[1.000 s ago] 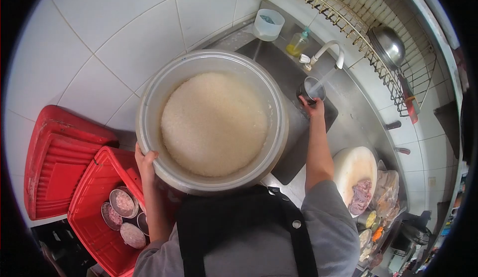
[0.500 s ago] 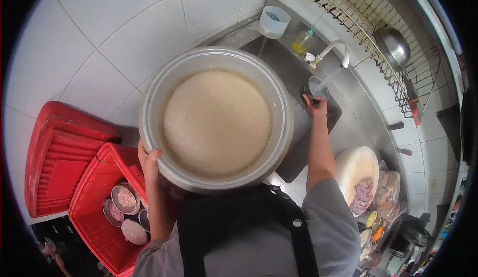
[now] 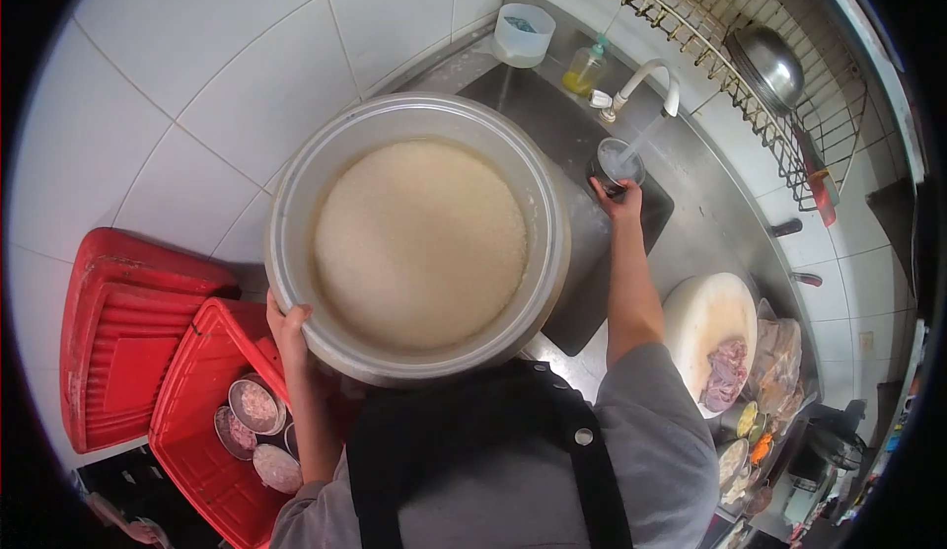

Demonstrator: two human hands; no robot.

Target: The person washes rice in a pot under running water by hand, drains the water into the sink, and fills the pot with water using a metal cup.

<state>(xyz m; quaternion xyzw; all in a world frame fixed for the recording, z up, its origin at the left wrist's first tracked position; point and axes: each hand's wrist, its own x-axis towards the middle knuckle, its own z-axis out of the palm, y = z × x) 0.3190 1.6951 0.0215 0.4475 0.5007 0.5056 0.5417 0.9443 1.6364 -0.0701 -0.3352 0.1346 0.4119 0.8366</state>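
A large metal pot (image 3: 281, 204) full of pale rice grains (image 3: 419, 243) in cloudy liquid is directly in front of me. My left hand (image 3: 288, 330) grips the pot's outer rim at the lower left, thumb over the edge. Over the sink (image 3: 577, 322), my right hand (image 3: 619, 200) is wrapped round a dark metal cup (image 3: 604, 166). Water runs into the cup from the white tap (image 3: 651, 73), and the water inside looks frothy.
Left of the pot stands a red bin (image 3: 187, 391) holding several bowls of pink minced food, its red lid (image 3: 109, 371) leaning behind. A round cutting board (image 3: 695, 302) with raw meat (image 3: 727, 373) lies to the right. A wire rack (image 3: 691, 31) hangs above the tap, beside a soap bottle (image 3: 584, 68).
The whole view has shifted slightly. Water in the cup under the tap looks higher and frothier. Both hands keep their holds.
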